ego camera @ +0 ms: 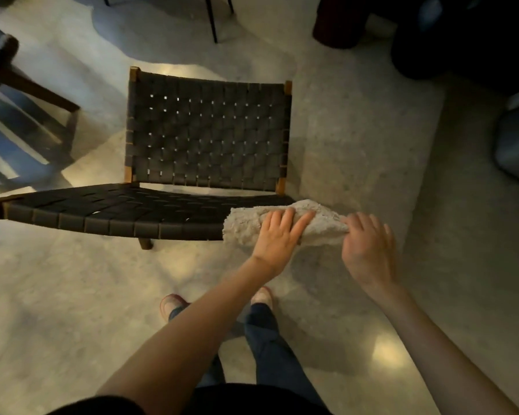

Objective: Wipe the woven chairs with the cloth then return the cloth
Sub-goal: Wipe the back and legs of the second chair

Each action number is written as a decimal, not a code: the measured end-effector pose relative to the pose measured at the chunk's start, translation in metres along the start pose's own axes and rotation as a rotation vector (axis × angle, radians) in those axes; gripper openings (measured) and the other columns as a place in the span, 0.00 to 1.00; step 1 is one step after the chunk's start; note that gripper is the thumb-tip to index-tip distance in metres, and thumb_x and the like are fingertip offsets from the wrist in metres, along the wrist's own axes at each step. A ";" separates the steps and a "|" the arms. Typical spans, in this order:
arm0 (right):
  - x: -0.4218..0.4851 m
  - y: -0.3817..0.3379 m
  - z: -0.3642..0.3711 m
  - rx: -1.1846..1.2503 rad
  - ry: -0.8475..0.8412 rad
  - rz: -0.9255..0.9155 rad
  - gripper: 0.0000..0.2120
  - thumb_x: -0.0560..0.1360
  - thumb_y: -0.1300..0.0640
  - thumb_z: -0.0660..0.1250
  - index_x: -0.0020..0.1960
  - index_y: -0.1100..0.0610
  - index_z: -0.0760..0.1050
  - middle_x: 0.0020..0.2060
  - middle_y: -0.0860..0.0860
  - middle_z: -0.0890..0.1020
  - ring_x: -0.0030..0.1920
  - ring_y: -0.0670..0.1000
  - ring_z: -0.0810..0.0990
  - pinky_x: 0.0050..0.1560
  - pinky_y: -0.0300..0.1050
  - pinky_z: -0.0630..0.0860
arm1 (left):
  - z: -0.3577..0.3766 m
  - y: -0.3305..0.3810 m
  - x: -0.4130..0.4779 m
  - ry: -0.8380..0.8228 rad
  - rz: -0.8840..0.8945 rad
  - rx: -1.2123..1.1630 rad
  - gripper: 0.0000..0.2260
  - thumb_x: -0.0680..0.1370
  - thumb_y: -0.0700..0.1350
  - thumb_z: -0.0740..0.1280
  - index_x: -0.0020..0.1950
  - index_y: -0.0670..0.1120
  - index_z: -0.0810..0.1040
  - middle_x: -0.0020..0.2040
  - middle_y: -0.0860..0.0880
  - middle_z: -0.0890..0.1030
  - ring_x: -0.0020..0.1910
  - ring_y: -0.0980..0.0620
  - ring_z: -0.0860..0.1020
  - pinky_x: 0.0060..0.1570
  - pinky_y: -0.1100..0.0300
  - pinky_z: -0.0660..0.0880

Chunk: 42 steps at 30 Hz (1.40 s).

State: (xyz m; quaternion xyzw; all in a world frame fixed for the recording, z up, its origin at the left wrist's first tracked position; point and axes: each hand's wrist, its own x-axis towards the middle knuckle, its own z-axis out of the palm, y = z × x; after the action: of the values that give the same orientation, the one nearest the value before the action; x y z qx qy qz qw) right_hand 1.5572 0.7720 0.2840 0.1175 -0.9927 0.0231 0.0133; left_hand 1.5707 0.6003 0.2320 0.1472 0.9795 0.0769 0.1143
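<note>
A low chair with dark woven straps and a wooden frame [207, 136] stands in front of me, its seat [111, 211] stretching left. A fluffy grey cloth [246, 223] lies over the seat's front right corner. My left hand [277, 235] rests flat on the cloth with straight fingers. At the cloth's right end, my right hand [369, 250] has its fingers curled round the fabric.
Part of another dark wooden chair [33, 115] stands at the left. Thin black furniture legs [213, 22] rise at the top. Dark bulky objects [462, 40] and a grey metallic object [516, 145] fill the right side. My feet are on the polished stone floor [72, 295].
</note>
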 end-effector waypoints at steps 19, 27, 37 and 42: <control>0.009 -0.061 0.070 0.565 0.129 0.212 0.13 0.80 0.53 0.56 0.49 0.62 0.74 0.45 0.57 0.80 0.35 0.54 0.81 0.29 0.38 0.68 | -0.004 -0.050 -0.031 0.055 -0.053 -0.193 0.31 0.80 0.40 0.63 0.77 0.52 0.51 0.77 0.52 0.57 0.75 0.53 0.57 0.67 0.63 0.52; -0.009 -0.050 0.073 0.381 0.085 0.041 0.12 0.75 0.62 0.68 0.58 0.62 0.75 0.64 0.62 0.76 0.45 0.58 0.84 0.36 0.48 0.82 | -0.002 -0.044 -0.037 0.146 0.062 -0.219 0.37 0.68 0.34 0.75 0.74 0.47 0.64 0.69 0.43 0.67 0.65 0.45 0.67 0.58 0.55 0.74; -0.043 -0.028 0.034 0.592 0.048 0.051 0.15 0.71 0.66 0.72 0.57 0.59 0.81 0.56 0.53 0.82 0.54 0.51 0.82 0.55 0.41 0.77 | -0.010 -0.024 -0.053 0.178 0.013 -0.419 0.24 0.78 0.41 0.65 0.73 0.49 0.64 0.60 0.46 0.72 0.56 0.48 0.70 0.53 0.55 0.74; -0.066 -0.044 0.020 0.637 -0.054 0.121 0.09 0.73 0.58 0.72 0.52 0.55 0.78 0.48 0.47 0.78 0.44 0.45 0.77 0.42 0.34 0.72 | -0.009 -0.031 -0.079 0.137 0.004 -0.459 0.30 0.75 0.40 0.67 0.74 0.49 0.61 0.62 0.47 0.72 0.59 0.49 0.70 0.59 0.54 0.73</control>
State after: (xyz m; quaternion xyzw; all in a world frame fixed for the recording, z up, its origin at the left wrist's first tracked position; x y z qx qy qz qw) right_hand 1.6313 0.7434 0.2641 0.0573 -0.9407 0.3304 -0.0518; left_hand 1.6338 0.5453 0.2505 0.1139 0.9415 0.3075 0.0778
